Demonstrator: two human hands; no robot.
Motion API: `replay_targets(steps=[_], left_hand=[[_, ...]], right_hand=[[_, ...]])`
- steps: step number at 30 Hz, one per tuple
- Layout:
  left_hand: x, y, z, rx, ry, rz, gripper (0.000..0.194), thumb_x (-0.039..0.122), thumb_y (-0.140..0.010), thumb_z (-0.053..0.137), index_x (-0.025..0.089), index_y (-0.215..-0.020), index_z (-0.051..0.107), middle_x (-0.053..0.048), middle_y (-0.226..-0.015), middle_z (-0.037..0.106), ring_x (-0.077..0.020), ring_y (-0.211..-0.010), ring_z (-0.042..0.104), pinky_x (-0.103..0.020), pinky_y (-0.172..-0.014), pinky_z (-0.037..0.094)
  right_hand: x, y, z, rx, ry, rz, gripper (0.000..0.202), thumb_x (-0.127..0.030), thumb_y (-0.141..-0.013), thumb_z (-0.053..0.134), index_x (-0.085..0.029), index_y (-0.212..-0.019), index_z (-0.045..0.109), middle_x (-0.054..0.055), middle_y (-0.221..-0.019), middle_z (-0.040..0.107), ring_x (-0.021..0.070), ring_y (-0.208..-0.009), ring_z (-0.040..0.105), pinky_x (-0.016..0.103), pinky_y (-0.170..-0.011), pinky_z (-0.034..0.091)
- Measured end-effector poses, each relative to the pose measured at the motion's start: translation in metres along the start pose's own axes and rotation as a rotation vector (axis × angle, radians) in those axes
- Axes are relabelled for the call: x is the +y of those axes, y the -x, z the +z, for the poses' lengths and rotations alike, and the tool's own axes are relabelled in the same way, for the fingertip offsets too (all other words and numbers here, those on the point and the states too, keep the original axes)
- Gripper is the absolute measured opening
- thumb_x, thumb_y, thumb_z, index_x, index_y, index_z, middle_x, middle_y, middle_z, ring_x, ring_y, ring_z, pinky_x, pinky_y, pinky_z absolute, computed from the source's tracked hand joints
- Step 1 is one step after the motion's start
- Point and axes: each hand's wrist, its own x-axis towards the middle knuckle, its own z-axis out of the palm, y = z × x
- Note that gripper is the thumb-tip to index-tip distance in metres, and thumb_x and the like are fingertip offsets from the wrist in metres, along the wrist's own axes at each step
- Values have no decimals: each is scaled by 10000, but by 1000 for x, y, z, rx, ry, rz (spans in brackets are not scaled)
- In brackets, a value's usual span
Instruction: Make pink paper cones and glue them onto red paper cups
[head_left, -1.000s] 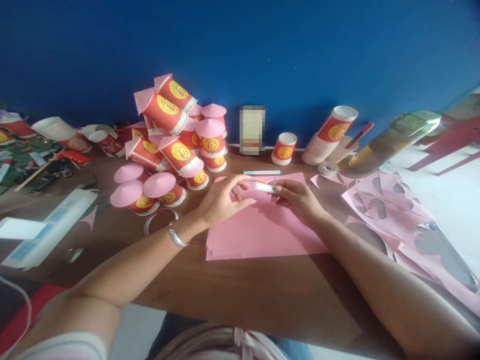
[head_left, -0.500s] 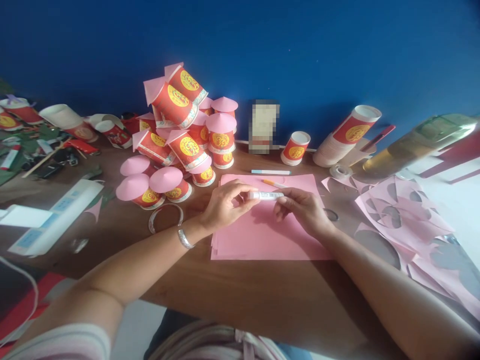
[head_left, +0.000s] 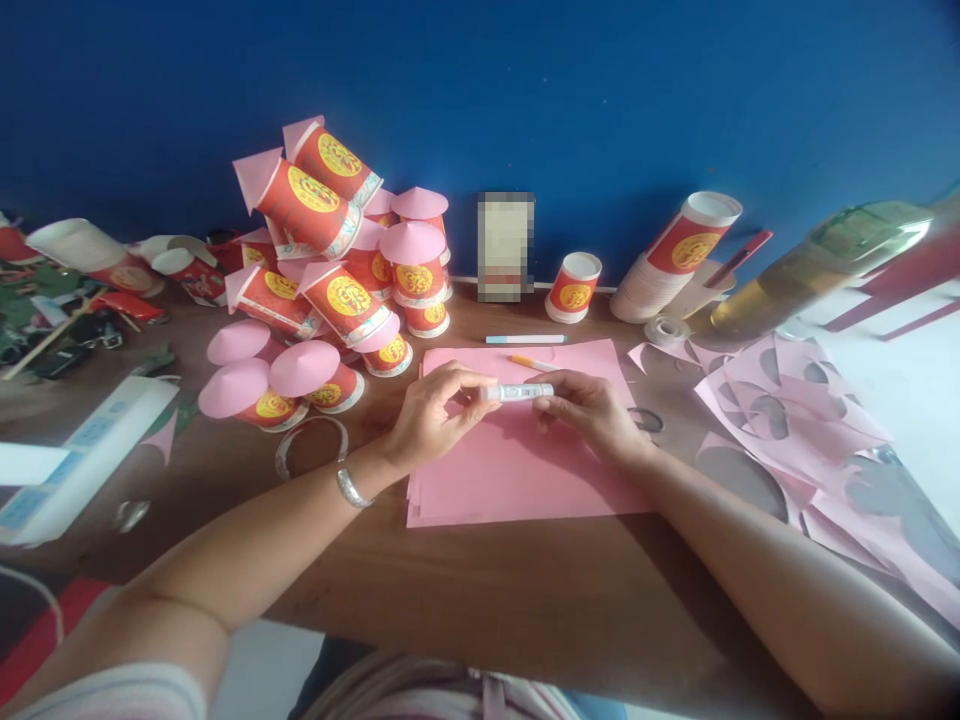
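Note:
A small white tube (head_left: 517, 392), like a glue stick, is held level between both hands above a stack of pink paper (head_left: 480, 480). The fingertips of my left hand (head_left: 435, 412) pinch its left end. My right hand (head_left: 592, 415) grips its right end between thumb and fingers. Behind the hands, an orange-and-white pen (head_left: 531, 362) lies on the paper, and a white pen with blue ends (head_left: 525, 340) lies past the paper's far edge.
Red cups with pink paper cones (head_left: 349, 300) are piled at the left. A white power strip (head_left: 90, 455) lies further left. One red cup (head_left: 574, 288), stacked cups (head_left: 679, 255), a bottle (head_left: 817, 265) and pink offcuts (head_left: 795, 400) stand or lie rightward.
The view has turned slightly, so most objects appear further left. Both hands still hold the tube; the right fingers sit a little closer together around its end.

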Motion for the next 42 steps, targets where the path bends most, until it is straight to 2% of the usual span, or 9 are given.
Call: replay_targets(steps=[8,14,16,19,21,24,30,36,42], left_hand=[[-7,3,-4,-1,195,-318,274,412,-867,745,171,-980,682,-65,-887,707,-142,-742,664,-261,-667,559],[-1,-1,1,-166,662,-616,292,402,-894,691,196,-1015,522,-47,-1031,643,-95,-667,624,-184,-459,463],[2,-2,3,-187,729,-642,312,367,-867,735,201,-1030,528,-25,-1020,635,-57,-599,562,-178,-460,451],[5,-2,8,-154,637,-524,354,326,-817,806,190,-1070,599,-14,-933,655,-79,-674,596,-204,-598,531],[5,0,10,-87,522,-393,267,309,-841,790,173,-1022,648,-30,-908,689,-108,-750,636,-227,-674,553],[6,1,10,-5,315,-222,152,270,-871,762,166,-946,680,-22,-830,710,-100,-694,624,-221,-648,531],[10,3,5,21,66,61,142,208,-869,765,167,-965,669,1,-777,699,-91,-669,624,-213,-647,523],[9,4,6,32,-8,131,149,198,-871,762,164,-973,658,9,-755,694,-78,-641,626,-194,-625,517],[9,3,5,33,-14,134,150,232,-873,768,170,-941,649,-5,-782,718,-84,-648,640,-201,-620,523]], right_hand=[[0,-5,-18,234,-119,14,338,-473,-783,832,-208,-969,737,6,-747,694,146,-651,646,326,-693,585],[3,-3,-13,153,-130,6,343,-438,-830,807,-216,-1085,749,-3,-757,689,135,-651,655,318,-696,597],[3,-1,-6,126,-86,-19,352,-437,-846,793,-205,-1107,749,13,-786,713,148,-665,677,340,-705,612],[3,1,2,82,-35,-24,371,-434,-860,783,-193,-1138,736,23,-775,736,163,-685,701,344,-700,623],[3,2,4,52,-48,-18,363,-425,-856,791,-198,-1131,720,29,-795,755,168,-699,717,337,-698,625],[3,3,5,36,-117,-18,314,-424,-855,798,-202,-1056,700,41,-820,774,174,-695,732,323,-679,624],[0,5,1,-52,-125,84,345,-506,-930,693,-167,-870,709,47,-719,750,146,-575,698,264,-583,581],[-2,5,0,-170,-71,173,539,-600,-979,559,-146,-729,710,65,-614,707,150,-532,676,256,-546,553],[0,4,2,-62,-127,47,345,-501,-885,752,-177,-1003,736,23,-758,737,141,-621,695,258,-614,575]])
